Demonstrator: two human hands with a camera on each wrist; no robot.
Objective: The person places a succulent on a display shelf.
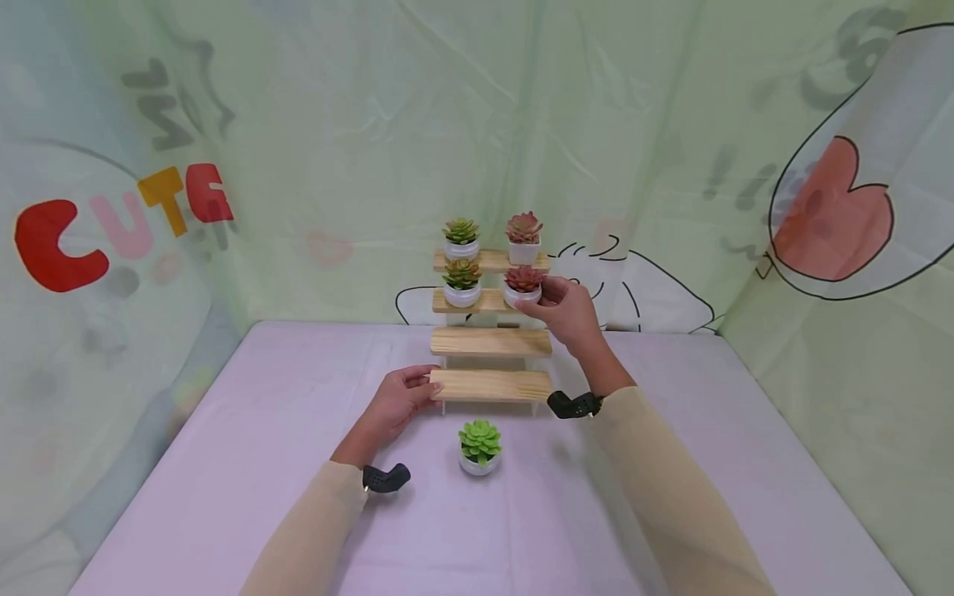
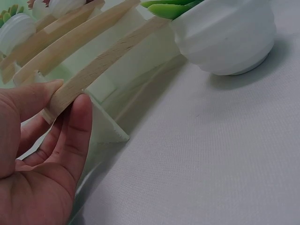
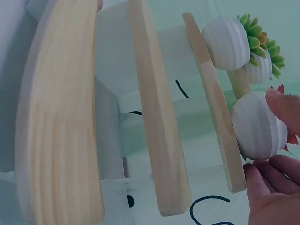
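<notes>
A tiered wooden display stand (image 1: 492, 385) stands at the table's back. With thumb and fingers, my left hand (image 1: 400, 403) pinches the left end of its lowest board (image 2: 105, 58). My right hand (image 1: 574, 314) holds a dark red potted succulent (image 1: 523, 281) by its right side, on the second board from the top. In the right wrist view, the thumb and fingers sit around its ribbed white pot (image 3: 257, 126), right at the board. Left of it on the same board is a green-brown potted succulent (image 1: 462, 281).
On the top board stand a green potted succulent (image 1: 460, 238) and a pink one in a squarish pot (image 1: 525, 238). A bright green potted succulent (image 1: 479, 447) stands on the white cloth in front of the stand. Printed curtains (image 1: 373, 165) hang behind and at the sides.
</notes>
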